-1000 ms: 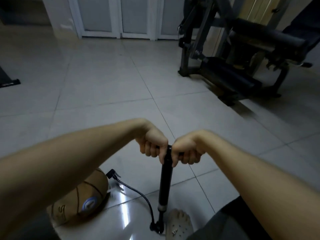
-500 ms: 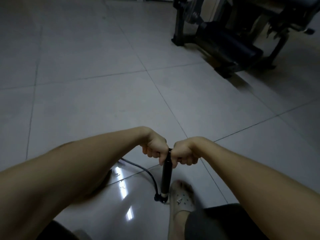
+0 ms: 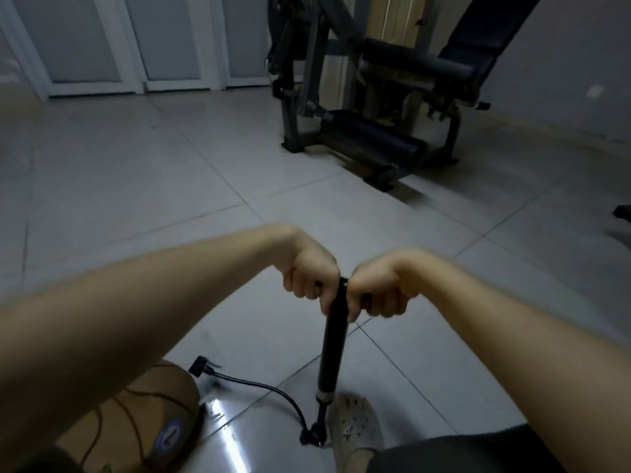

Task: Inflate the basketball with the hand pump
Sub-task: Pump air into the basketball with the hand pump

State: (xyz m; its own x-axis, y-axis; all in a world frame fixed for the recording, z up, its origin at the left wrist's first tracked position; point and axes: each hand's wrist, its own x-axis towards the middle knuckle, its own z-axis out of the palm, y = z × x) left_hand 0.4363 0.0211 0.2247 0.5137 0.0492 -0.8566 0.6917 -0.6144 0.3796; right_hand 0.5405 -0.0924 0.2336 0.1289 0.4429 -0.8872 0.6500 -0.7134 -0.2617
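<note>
A black hand pump [image 3: 332, 353] stands upright on the tiled floor, its handle pulled up. My left hand [image 3: 309, 276] and my right hand [image 3: 380, 290] each grip one side of the pump's T-handle. A thin black hose [image 3: 269, 390] curves from the pump's base to a nozzle head [image 3: 201, 368] at the brown basketball [image 3: 136, 421], which lies at the lower left, partly hidden by my left forearm. A foot in a light perforated clog [image 3: 356, 426] rests beside the pump's base.
A dark weight machine with padded bench [image 3: 368, 107] stands at the back right. White-framed glass doors [image 3: 136, 42] close off the far wall. Grey floor tiles [image 3: 153, 172] stretch between them and me. A dark object [image 3: 623, 213] lies at the right edge.
The handle has come back up after a downstroke half a second ago. My view has risen again, so the basketball and the doors are back in sight.
</note>
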